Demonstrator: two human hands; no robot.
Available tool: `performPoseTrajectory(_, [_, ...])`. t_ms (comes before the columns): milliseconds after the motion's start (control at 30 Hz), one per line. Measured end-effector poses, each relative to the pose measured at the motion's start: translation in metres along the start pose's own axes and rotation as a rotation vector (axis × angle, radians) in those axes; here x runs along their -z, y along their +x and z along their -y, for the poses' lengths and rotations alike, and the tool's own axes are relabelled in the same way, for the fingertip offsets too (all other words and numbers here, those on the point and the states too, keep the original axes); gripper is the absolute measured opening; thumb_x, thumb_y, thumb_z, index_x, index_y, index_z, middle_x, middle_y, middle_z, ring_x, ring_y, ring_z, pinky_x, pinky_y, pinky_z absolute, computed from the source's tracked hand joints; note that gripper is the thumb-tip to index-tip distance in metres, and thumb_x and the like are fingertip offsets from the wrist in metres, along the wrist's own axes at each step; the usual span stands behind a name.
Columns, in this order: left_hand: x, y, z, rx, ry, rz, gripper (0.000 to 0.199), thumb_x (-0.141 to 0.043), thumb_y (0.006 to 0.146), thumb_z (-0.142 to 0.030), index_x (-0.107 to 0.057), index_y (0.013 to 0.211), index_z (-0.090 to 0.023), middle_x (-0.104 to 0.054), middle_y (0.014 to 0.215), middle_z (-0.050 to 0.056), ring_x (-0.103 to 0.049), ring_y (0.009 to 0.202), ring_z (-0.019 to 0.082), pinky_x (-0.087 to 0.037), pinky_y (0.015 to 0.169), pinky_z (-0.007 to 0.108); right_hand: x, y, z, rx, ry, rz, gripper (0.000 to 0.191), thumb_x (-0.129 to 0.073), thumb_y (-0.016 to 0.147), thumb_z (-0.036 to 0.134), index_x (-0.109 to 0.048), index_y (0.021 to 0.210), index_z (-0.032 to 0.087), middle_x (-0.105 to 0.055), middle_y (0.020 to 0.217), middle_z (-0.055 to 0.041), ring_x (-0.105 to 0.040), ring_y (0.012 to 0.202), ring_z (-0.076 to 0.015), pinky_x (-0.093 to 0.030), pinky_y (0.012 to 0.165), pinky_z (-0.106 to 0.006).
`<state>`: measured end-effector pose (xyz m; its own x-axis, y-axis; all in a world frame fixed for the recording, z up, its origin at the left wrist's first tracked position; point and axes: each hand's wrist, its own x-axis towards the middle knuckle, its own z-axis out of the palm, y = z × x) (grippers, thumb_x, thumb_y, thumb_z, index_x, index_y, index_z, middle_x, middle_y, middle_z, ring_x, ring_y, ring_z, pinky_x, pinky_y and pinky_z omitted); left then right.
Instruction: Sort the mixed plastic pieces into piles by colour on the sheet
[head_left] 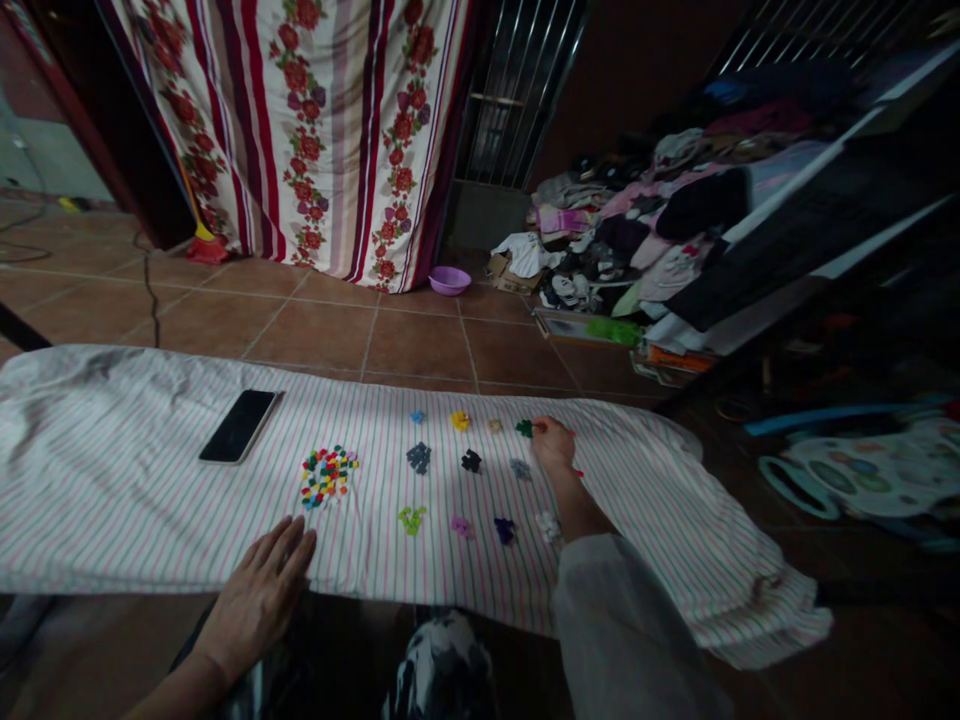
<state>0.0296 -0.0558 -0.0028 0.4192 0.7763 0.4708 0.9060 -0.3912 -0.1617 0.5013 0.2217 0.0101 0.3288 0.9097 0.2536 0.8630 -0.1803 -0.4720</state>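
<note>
Beside the small dark green pieces [524,428], my right hand [555,443] has its fingertips pinched together; whatever they hold is too small to make out. Bits of red show past its far side. My left hand [259,590] lies with fingers stretched out over the near cloth edge, holding nothing. Just beyond it is a mixed heap of small coloured pieces [328,477]. Sorted little piles include yellow [460,421], light blue [417,417], tan [494,425], dark grey [419,458], black [471,461], grey [520,468], lime [411,520], pink [460,526], purple [504,530] and white [548,526].
A phone [240,427] lies left of the mixed heap on the striped cloth [127,470]. Past the table are a purple basin [449,281], a flowered curtain [337,130] and piled clothes [622,225]. A patterned plastic item [870,470] stands at the right.
</note>
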Motion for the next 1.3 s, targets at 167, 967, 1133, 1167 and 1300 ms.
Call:
performPoseTrajectory(167, [-0.001, 0.000, 0.000, 0.004, 0.008, 0.008, 0.043, -0.047, 0.088, -0.023, -0.050, 0.130, -0.019, -0.061, 0.128, 0.012, -0.051, 0.124, 0.027, -0.048, 0.096, 0.038, 0.000, -0.001, 0.000, 0.001, -0.016, 0.027, 0.022, -0.053, 0.076, 0.013, -0.072, 0.085, 0.018, -0.073, 0.089, -0.0090, -0.064, 0.080, -0.0201, -0.046, 0.075, -0.029])
performPoseTrajectory(967, [-0.011, -0.006, -0.006, 0.090, -0.021, 0.046, 0.041, -0.047, 0.086, -0.024, -0.056, 0.125, -0.016, -0.061, 0.129, 0.015, -0.053, 0.123, 0.029, -0.048, 0.096, 0.041, 0.008, -0.161, 0.142, 0.282, 0.699, 0.146, 0.030, -0.050, 0.082, 0.035, -0.070, 0.098, 0.019, -0.072, 0.096, -0.0081, -0.066, 0.086, -0.0194, -0.053, 0.081, -0.032])
performPoseTrajectory(1133, [-0.008, -0.005, -0.007, 0.147, -0.079, 0.130, 0.046, -0.048, 0.086, -0.033, -0.056, 0.127, -0.013, -0.057, 0.135, 0.017, -0.049, 0.129, 0.031, -0.045, 0.102, 0.043, -0.017, -0.243, 0.197, 0.375, 0.740, 0.354, 0.026, -0.050, 0.084, 0.026, -0.069, 0.100, 0.022, -0.071, 0.097, -0.0048, -0.068, 0.084, -0.0164, -0.054, 0.078, -0.028])
performPoseTrajectory(1167, [-0.007, -0.005, -0.007, 0.151, -0.086, 0.137, 0.047, -0.046, 0.088, -0.036, -0.056, 0.128, -0.013, -0.056, 0.135, 0.017, -0.048, 0.130, 0.030, -0.044, 0.103, 0.043, -0.020, -0.253, 0.204, 0.385, 0.710, 0.388, 0.026, -0.049, 0.084, 0.024, -0.069, 0.101, 0.022, -0.071, 0.099, -0.0048, -0.068, 0.085, -0.0162, -0.054, 0.080, -0.028])
performPoseTrajectory(1300, [-0.014, -0.009, -0.006, 0.151, -0.084, 0.118, 0.056, -0.034, 0.094, -0.045, -0.052, 0.132, -0.009, -0.052, 0.141, 0.017, -0.044, 0.135, 0.027, -0.041, 0.106, 0.041, -0.030, -0.270, 0.223, 0.395, 0.587, 0.415, 0.029, -0.047, 0.085, 0.020, -0.068, 0.106, 0.020, -0.070, 0.104, -0.0071, -0.067, 0.093, -0.0173, -0.051, 0.087, -0.030])
